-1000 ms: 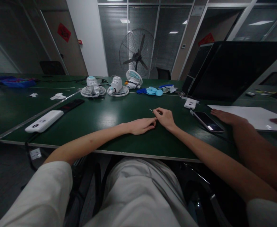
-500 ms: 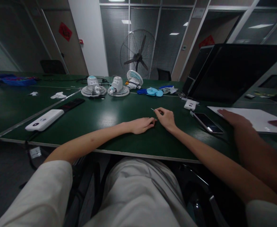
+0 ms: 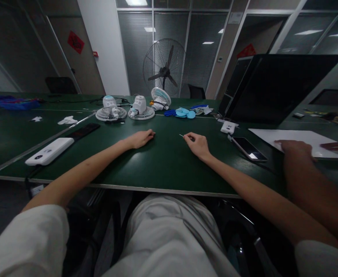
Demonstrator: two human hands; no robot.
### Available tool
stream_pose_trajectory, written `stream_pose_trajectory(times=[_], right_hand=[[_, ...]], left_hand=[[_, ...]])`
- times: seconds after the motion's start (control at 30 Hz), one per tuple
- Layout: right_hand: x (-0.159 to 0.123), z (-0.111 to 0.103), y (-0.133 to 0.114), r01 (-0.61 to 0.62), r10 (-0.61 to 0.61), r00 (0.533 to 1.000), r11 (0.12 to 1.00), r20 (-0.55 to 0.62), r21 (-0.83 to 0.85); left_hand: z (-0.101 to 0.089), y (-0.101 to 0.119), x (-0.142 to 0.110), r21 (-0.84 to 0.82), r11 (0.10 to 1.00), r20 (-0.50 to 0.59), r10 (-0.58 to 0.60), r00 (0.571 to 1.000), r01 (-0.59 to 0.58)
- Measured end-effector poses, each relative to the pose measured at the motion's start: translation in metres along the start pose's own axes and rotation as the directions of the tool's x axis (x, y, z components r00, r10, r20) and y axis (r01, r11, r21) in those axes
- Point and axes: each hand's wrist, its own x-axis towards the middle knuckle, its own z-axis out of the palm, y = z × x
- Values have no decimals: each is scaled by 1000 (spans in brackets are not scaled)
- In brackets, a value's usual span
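Observation:
My right hand (image 3: 197,144) pinches a thin, pale, needle-like stick (image 3: 181,135) between thumb and fingertips, and its tip points to the left. What kind of stick it is I cannot make out. To the left, my left hand (image 3: 141,139) rests low over the green table (image 3: 157,169), its fingers curled together. Anything inside them is hidden. Beyond that hand, two white fan heads (image 3: 111,112) (image 3: 141,112) lie face down, and a small fan (image 3: 161,99) leans behind them.
Light-blue fan blades (image 3: 185,112) lie at the back. Right of me are a phone (image 3: 249,149), a small white device (image 3: 228,127) and another person's hand (image 3: 296,148) on a white sheet (image 3: 281,135). A white power bank-like device (image 3: 50,151) is left; a black computer case (image 3: 278,88) stands right.
My left hand has moved left, away from my right hand. My right hand still pinches the stick in nearly the same place. The other person's hand shifted slightly on the sheet.

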Motion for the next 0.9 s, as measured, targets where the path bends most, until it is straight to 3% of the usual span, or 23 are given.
stream_pose_trajectory(times=[0.13,0.23,0.3,0.4,0.53,0.7,0.9], right_hand=[[1,0,1,5,-5,1000,1000,-2,-8],[2,2,4,15,-15,1000,1000,-11,-26],[2,3,6,18,-18,1000,999,-10,-31],[3,3,6,14,-14,1000,999,7,-32],[2,2,4,5,-4,1000,1000,22,-23],[1,2,3,9,-9,999,1000,53,12],[1,0,2,14,-15,998,1000,62,10]], left_hand=[[-41,-85,-37,113,950,-155,-272,950,291],[-59,-134,-61,188,909,-249,-322,913,372],[-65,-152,-69,242,881,-282,-336,899,406],[-67,-159,-74,325,824,-317,-368,874,465],[-68,-147,-74,380,776,-336,-391,857,503],[-71,-148,-79,352,730,-442,-422,792,586],[-78,-167,-88,230,774,-497,-428,755,590]])
